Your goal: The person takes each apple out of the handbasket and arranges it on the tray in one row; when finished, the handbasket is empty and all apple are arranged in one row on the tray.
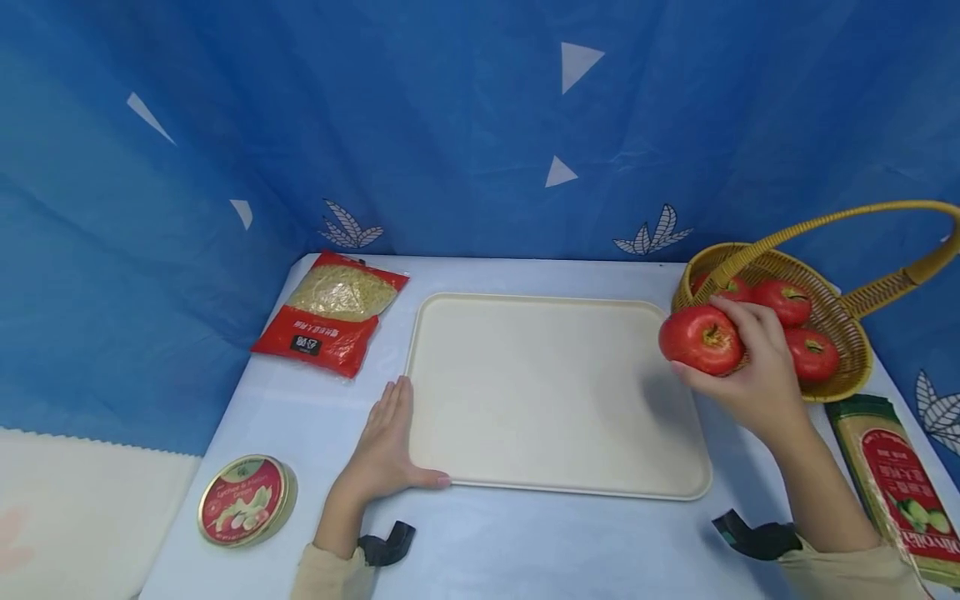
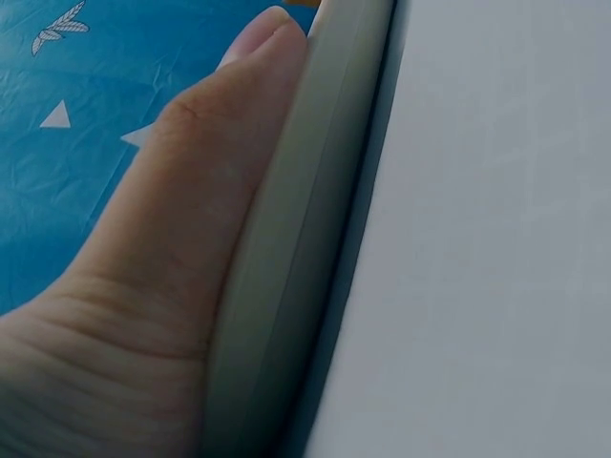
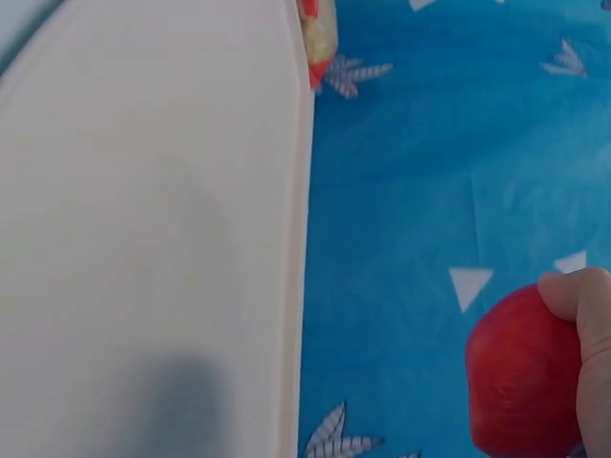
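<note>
A red apple (image 1: 701,340) is gripped in my right hand (image 1: 759,379), held up between thumb and fingers beside the basket. The right wrist view shows the same apple (image 3: 523,377) with a fingertip on it. Behind that hand stands a yellow wicker basket (image 1: 855,354) with a tall handle; several red apples (image 1: 812,354) lie inside. A cream rectangular tray (image 1: 555,392) lies flat on the table. Against its near left corner rests my left hand (image 1: 382,446), fingers straight along the left side and thumb at the front rim. The left wrist view shows the thumb (image 2: 181,181) against the tray's edge.
A red bag with yellowish contents (image 1: 330,312) lies at the back left. At the front left sits a round candy tin (image 1: 243,502). On the right, a green and red package (image 1: 900,492) lies near the right forearm. A blue curtain (image 1: 465,125) hangs behind the table.
</note>
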Tool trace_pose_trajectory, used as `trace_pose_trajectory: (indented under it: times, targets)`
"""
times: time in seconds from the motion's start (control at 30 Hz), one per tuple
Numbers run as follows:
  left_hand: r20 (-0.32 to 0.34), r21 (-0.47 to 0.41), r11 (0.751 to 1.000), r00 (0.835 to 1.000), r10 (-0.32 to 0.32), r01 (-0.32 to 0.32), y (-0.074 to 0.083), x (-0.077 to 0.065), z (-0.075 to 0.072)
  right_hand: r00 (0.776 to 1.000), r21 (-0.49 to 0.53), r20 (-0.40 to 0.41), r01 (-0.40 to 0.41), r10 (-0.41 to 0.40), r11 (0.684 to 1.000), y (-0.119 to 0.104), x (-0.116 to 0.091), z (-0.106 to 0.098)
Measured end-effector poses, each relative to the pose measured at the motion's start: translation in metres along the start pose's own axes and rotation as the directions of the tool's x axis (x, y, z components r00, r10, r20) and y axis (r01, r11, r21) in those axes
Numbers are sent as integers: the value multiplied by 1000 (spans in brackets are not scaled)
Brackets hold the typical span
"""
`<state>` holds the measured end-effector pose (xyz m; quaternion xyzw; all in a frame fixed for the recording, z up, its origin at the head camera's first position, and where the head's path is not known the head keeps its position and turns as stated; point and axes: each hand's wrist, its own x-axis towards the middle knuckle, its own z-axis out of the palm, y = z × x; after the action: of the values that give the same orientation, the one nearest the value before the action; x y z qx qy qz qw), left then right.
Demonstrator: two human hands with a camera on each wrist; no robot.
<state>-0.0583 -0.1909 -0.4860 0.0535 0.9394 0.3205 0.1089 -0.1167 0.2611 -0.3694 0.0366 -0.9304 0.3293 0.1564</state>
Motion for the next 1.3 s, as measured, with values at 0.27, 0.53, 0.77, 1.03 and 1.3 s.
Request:
trace_pose_trajectory:
  times: [0.27,0.53,0.77,1.03,1.3]
  targets:
    - [-1,-14,1000,1000,9,-9,-1,0,0,988,112,112,98,-111,989,-34,17,31]
    - [3,-12,1000,1000,25,-25,-1,1,0,953,177,237,151,-191,972,-61,40,71]
    - [6,-35,999,1000,21,-21,-1,0,-1,917,245,327,150,-227,958,-87,60,111]
    - [16,-32,999,1000,5,-5,-2,0,-1,866,310,432,119,-251,943,-113,75,154]
    - [46,-22,999,999,-23,24,-1,0,-3,813,310,528,86,-246,947,-133,78,194]
